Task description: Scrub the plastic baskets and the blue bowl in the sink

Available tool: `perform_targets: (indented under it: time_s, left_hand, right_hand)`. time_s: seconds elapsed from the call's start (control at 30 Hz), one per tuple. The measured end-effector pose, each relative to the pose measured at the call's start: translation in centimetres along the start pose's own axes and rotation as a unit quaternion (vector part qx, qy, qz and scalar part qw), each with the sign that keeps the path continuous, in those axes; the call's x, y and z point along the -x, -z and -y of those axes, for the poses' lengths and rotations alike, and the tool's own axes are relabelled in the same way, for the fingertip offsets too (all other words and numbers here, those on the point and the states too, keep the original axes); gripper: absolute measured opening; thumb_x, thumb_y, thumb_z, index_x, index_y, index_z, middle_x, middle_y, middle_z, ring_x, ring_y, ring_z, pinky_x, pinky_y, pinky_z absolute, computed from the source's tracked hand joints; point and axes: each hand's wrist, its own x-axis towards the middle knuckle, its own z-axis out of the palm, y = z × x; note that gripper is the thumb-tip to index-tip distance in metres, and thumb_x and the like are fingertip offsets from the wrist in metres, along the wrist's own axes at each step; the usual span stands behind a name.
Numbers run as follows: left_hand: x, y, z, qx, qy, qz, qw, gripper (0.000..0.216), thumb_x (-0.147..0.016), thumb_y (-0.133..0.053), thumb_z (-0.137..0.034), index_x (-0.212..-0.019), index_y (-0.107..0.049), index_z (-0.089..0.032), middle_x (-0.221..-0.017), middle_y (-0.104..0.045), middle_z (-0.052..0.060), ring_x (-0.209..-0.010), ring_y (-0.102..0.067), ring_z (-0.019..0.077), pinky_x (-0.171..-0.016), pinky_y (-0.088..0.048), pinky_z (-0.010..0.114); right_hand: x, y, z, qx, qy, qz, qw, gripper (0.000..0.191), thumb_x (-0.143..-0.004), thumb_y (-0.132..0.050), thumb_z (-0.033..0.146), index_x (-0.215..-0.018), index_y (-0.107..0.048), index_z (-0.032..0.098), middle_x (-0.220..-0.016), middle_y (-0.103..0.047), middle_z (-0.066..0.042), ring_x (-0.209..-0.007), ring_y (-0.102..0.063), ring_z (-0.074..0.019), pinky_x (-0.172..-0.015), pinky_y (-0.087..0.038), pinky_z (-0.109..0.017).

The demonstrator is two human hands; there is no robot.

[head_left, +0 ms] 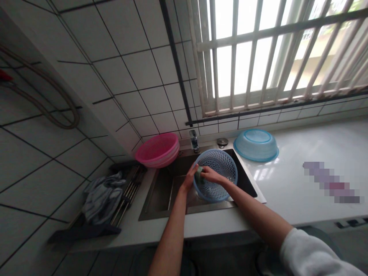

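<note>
A blue perforated plastic basket (pixel 225 164) sits tilted in the right part of the sink (pixel 161 195), its open side turned toward me. At its left rim my left hand (pixel 189 178) is closed on the edge. My right hand (pixel 211 174) reaches inside and holds a green scouring pad (pixel 198 174) against the inner wall near that rim. The pad covers part of the rim between the two hands. Behind the basket stands a chrome faucet (pixel 194 140).
Pink basins (pixel 158 151) lean at the sink's back left corner. On the right counter (pixel 296 153) rest an upturned blue basin (pixel 255 145) and a blurred-out item (pixel 330 182). A sink strainer (pixel 222 142) lies behind. A grey cloth (pixel 105 195) hangs over a rack at left.
</note>
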Motion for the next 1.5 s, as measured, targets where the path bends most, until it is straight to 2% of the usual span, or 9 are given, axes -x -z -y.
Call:
perform_targets:
  time_s: [0.1, 0.2, 0.5, 0.77, 0.87, 1.07, 1.3, 1.37, 1.5]
  left_hand:
    - [0.0, -0.5, 0.2, 0.038, 0.004, 0.035, 0.999, 0.068, -0.081, -0.080, -0.061, -0.135, -0.069, -0.022, -0.142, -0.068, 0.011, -0.142, -0.054, 0.0352, -0.123, -0.037, 0.053]
    - [0.2, -1.0, 0.1, 0.049, 0.003, 0.059, 0.997, 0.067, -0.084, -0.078, -0.059, -0.139, -0.067, -0.022, -0.146, -0.065, 0.011, -0.144, -0.053, 0.0350, -0.123, -0.038, 0.054]
    - [0.3, -0.4, -0.9, 0.006, -0.021, 0.009, 1.000, 0.068, -0.075, -0.082, -0.065, -0.123, -0.077, -0.017, -0.140, -0.070, 0.012, -0.143, -0.052, 0.0378, -0.126, -0.032, 0.049]
    - [0.8, -1.2, -0.8, 0.046, -0.002, 0.066, 0.997, 0.067, -0.081, -0.082, -0.059, -0.135, -0.070, -0.021, -0.142, -0.068, 0.012, -0.139, -0.057, 0.0372, -0.121, -0.038, 0.051]
    - [0.7, -1.0, -0.7, 0.039, -0.011, 0.062, 0.997, 0.065, -0.081, -0.081, -0.058, -0.133, -0.072, -0.021, -0.140, -0.069, 0.012, -0.137, -0.058, 0.0366, -0.120, -0.038, 0.051]
    - [-0.2, 0.1, -0.1, -0.012, -0.030, -0.009, 0.999, 0.063, -0.077, -0.081, -0.066, -0.118, -0.078, -0.018, -0.131, -0.074, 0.013, -0.138, -0.056, 0.0364, -0.123, -0.032, 0.049]
    - [0.3, -0.5, -0.1, -0.002, -0.013, 0.062, 0.998, 0.061, -0.086, -0.076, -0.059, -0.135, -0.069, -0.022, -0.138, -0.070, 0.011, -0.131, -0.062, 0.0340, -0.116, -0.042, 0.051]
    - [0.4, -0.7, -0.2, 0.010, -0.016, 0.062, 0.998, 0.063, -0.085, -0.077, -0.059, -0.136, -0.069, -0.022, -0.137, -0.070, 0.011, -0.130, -0.062, 0.0343, -0.115, -0.043, 0.050]
    - [0.1, -0.3, -0.2, -0.012, -0.036, 0.025, 0.999, 0.061, -0.079, -0.080, -0.063, -0.120, -0.077, -0.018, -0.129, -0.074, 0.011, -0.129, -0.062, 0.0349, -0.117, -0.040, 0.047]
  right_hand:
    - [-0.9, 2.4, 0.4, -0.002, 0.002, -0.231, 0.973, 0.017, -0.073, -0.054, 0.035, -0.075, -0.060, 0.020, -0.074, -0.061, -0.001, -0.072, -0.051, -0.0175, -0.067, -0.045, -0.027]
    - [-1.2, 4.0, 0.6, -0.029, -0.027, -0.315, 0.948, 0.020, -0.076, -0.051, 0.039, -0.077, -0.059, 0.020, -0.074, -0.060, -0.002, -0.073, -0.051, -0.0184, -0.068, -0.046, -0.029]
    - [-0.1, -0.4, -1.1, -0.004, 0.006, 0.045, 0.999, 0.016, -0.073, -0.057, 0.032, -0.076, -0.064, 0.018, -0.073, -0.062, 0.000, -0.066, -0.052, -0.0154, -0.065, -0.044, -0.026]
    - [-1.1, 2.8, -0.2, -0.003, -0.015, -0.303, 0.953, 0.025, -0.074, -0.054, 0.039, -0.079, -0.064, 0.018, -0.077, -0.064, -0.003, -0.073, -0.053, -0.0180, -0.070, -0.046, -0.028]
    - [-0.8, 2.4, -0.1, -0.006, -0.004, -0.251, 0.968, 0.023, -0.072, -0.055, 0.037, -0.079, -0.065, 0.018, -0.078, -0.065, -0.003, -0.074, -0.054, -0.0181, -0.070, -0.046, -0.028]
    - [0.3, -0.3, -0.6, -0.021, -0.016, 0.066, 0.997, 0.015, -0.071, -0.059, 0.030, -0.075, -0.066, 0.017, -0.070, -0.062, 0.000, -0.063, -0.050, -0.0140, -0.062, -0.042, -0.025]
    - [-1.3, 3.1, -0.7, -0.091, -0.041, -0.299, 0.949, 0.022, -0.070, -0.057, 0.040, -0.077, -0.062, 0.019, -0.074, -0.064, -0.001, -0.069, -0.055, -0.0168, -0.066, -0.047, -0.027]
    - [-1.2, 2.9, -0.8, -0.115, -0.038, -0.285, 0.951, 0.023, -0.071, -0.058, 0.040, -0.078, -0.063, 0.019, -0.076, -0.065, -0.001, -0.070, -0.057, -0.0169, -0.068, -0.049, -0.027]
    - [-0.5, 0.4, -1.0, -0.121, -0.043, -0.066, 0.989, 0.018, -0.072, -0.063, 0.036, -0.078, -0.066, 0.019, -0.073, -0.064, 0.000, -0.066, -0.055, -0.0150, -0.065, -0.047, -0.026]
